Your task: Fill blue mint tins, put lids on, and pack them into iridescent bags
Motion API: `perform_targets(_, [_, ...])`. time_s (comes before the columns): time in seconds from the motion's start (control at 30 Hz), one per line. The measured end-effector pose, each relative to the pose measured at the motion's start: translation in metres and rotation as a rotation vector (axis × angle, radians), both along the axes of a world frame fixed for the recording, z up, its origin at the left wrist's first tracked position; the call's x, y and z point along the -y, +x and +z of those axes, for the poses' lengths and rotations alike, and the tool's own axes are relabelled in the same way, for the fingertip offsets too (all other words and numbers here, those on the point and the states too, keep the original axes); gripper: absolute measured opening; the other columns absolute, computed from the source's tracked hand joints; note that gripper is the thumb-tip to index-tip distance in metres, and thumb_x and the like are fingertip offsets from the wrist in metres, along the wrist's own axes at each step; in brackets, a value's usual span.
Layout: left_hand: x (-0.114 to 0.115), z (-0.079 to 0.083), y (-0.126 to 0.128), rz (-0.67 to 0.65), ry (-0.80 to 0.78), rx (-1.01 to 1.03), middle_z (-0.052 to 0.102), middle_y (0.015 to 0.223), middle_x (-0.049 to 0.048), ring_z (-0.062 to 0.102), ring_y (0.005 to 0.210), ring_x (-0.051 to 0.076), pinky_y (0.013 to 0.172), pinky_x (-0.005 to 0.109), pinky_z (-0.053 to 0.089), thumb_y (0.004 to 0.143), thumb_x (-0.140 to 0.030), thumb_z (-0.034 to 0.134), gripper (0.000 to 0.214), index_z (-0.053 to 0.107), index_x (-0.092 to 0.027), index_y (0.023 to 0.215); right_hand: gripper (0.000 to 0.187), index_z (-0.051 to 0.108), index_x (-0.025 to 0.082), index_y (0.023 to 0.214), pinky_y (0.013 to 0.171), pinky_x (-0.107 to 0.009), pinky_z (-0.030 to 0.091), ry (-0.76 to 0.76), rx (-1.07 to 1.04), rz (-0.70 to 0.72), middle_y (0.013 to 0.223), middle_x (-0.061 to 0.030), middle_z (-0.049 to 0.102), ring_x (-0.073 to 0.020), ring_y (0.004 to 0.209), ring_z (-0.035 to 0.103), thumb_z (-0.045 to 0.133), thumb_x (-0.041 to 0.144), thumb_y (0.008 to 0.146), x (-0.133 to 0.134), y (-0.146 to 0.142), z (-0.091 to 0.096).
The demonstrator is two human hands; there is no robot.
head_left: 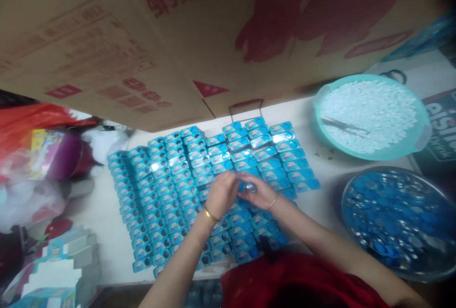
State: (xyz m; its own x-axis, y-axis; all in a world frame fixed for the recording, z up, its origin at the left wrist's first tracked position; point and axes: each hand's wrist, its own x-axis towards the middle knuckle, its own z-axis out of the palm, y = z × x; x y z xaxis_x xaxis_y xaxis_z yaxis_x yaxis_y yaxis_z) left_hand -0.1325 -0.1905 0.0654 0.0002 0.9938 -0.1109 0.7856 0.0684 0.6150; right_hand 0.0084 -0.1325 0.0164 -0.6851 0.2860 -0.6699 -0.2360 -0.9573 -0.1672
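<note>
Both my hands meet above rows of small blue boxes with round openings in their faces. My right hand is closed around small blue and silver round pieces. My left hand is closed too, its fingertips pressed up against those pieces. Blur and the back of the hand hide what lies in the left fingers. Some boxes at the right of the rows show blue discs in their openings, while dark holes show on those at the left.
A big cardboard carton stands behind the rows. At right, a turquoise basin holds white pellets with metal tweezers on them. A bowl of blue and silver pieces sits nearer. Flat box stacks and plastic bags lie left.
</note>
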Motion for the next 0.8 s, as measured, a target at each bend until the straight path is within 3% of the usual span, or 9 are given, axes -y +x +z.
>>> perform_targets(0.23, [-0.004,-0.010,-0.023,0.212,0.072,0.019,0.059,0.084,0.0052,0.056,0.083,0.018,0.076,0.030,0.045,0.088,-0.020,0.047,0.009,0.056,-0.020,0.085,0.022,0.068,0.018,0.096,0.065,-0.027,0.059,0.129,-0.007,0.039,0.083,-0.0012,0.069,-0.0117,0.067,0.065,0.067,0.018,0.075,-0.019,-0.027,-0.005])
perform_targets(0.5, [-0.005,-0.013,-0.046,0.209,0.110,0.061,0.060,0.084,0.0047,0.056,0.084,0.018,0.078,0.031,0.046,0.090,-0.025,0.048,0.010,0.052,-0.020,0.082,0.021,0.066,0.018,0.088,0.066,-0.029,0.059,0.180,0.038,0.048,0.075,0.0011,0.067,-0.0105,0.064,0.063,0.075,0.020,0.069,-0.023,-0.049,-0.005])
perform_targets(0.63, [-0.004,-0.015,-0.051,0.222,0.193,-0.044,0.064,0.089,0.0060,0.059,0.088,0.018,0.083,0.033,0.046,0.090,-0.020,0.045,0.009,0.053,-0.020,0.086,0.022,0.065,0.019,0.087,0.063,-0.027,0.058,0.172,0.027,0.042,0.082,0.0000,0.069,-0.0130,0.071,0.066,0.077,0.023,0.069,-0.027,-0.059,-0.010])
perform_targets(0.7, [-0.007,-0.019,-0.059,0.300,0.237,-0.080,0.064,0.088,0.0058,0.059,0.085,0.017,0.081,0.031,0.046,0.089,-0.019,0.045,0.010,0.055,-0.020,0.090,0.025,0.064,0.019,0.089,0.063,-0.026,0.058,0.178,0.008,0.070,0.084,-0.0018,0.070,-0.0151,0.074,0.068,0.078,0.024,0.069,-0.030,-0.063,-0.013])
perform_targets(0.8, [-0.020,-0.033,-0.089,0.522,0.251,-0.073,0.061,0.082,0.0042,0.058,0.078,0.016,0.074,0.027,0.046,0.087,-0.022,0.047,0.012,0.058,-0.018,0.092,0.029,0.061,0.018,0.092,0.063,-0.026,0.057,0.196,0.008,0.103,0.086,-0.0054,0.072,-0.0192,0.078,0.071,0.078,0.027,0.070,-0.034,-0.069,-0.015])
